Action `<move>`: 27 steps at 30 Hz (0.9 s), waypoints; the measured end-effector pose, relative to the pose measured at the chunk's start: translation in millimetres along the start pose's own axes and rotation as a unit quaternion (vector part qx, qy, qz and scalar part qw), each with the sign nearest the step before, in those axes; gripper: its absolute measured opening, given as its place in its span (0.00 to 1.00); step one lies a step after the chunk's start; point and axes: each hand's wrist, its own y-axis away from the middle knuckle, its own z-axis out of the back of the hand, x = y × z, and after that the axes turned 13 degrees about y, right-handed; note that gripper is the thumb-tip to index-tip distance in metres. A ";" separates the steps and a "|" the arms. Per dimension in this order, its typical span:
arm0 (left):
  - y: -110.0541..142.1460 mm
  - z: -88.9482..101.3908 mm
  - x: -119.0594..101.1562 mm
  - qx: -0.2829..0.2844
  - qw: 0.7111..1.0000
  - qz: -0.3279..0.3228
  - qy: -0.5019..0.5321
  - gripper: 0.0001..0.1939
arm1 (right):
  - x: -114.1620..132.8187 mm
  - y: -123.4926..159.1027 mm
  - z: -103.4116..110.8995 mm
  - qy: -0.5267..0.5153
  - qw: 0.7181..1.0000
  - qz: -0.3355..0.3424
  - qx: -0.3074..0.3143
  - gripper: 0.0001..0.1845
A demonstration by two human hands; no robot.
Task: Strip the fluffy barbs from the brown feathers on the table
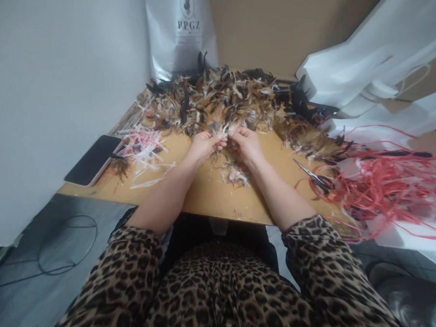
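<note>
Brown feathers are being held by the left hand and right hand, each grip pinching narrowly above the tabletop.

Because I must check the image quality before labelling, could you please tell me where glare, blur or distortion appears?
Head view: slightly hazy overall; bright sheen low on the silvery bag, its large letters readable. Head view: red strips look smeared and stretched toward the right edge. Head view: feathers at the left hand and right hand look soft, fine strands indistinct.

Craft wkshp, feather pile, scissors, wkbench
</note>
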 end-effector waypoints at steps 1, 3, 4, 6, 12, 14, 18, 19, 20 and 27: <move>0.2 0.1 -0.2 0.000 1.000 0.000 0.001 0.05 | 0.1 0.1 0.1 0.011 1.000 0.006 -0.006 0.22; 0.7 0.1 -0.8 -0.001 1.000 -0.001 -0.002 0.05 | 0.0 0.1 0.1 0.036 0.999 0.020 -0.017 0.22; 1.0 -0.1 -1.0 -0.001 1.000 -0.001 -0.006 0.04 | -0.2 0.1 0.1 0.048 0.998 0.028 -0.021 0.22; 1.7 -0.6 -1.2 -0.004 1.000 -0.002 -0.016 0.04 | -0.6 -0.2 0.5 0.068 0.996 0.044 -0.028 0.21; 3.7 -2.6 -1.4 -0.010 0.999 0.007 -0.035 0.04 | -1.1 -2.2 3.7 0.112 0.991 0.063 -0.035 0.18; 3.7 -2.1 -1.5 -0.010 0.999 0.008 -0.038 0.04 | -1.0 -2.6 4.9 0.118 0.990 0.067 -0.032 0.18; 2.2 0.7 -0.8 0.008 0.999 0.009 -0.048 0.05 | -1.1 -2.3 5.9 0.120 0.990 0.066 -0.029 0.18; 1.7 1.5 -0.4 0.012 0.998 0.010 -0.053 0.05 | -1.2 -2.1 5.8 0.121 0.990 0.064 -0.029 0.18; 1.3 2.1 0.1 0.015 0.998 0.012 -0.057 0.05 | -1.4 -1.9 5.5 0.124 0.990 0.063 -0.030 0.17; 2.1 0.2 1.3 -0.002 0.998 0.029 -0.048 0.04 | -7.0 -3.8 3.6 0.124 0.989 0.071 -0.039 0.16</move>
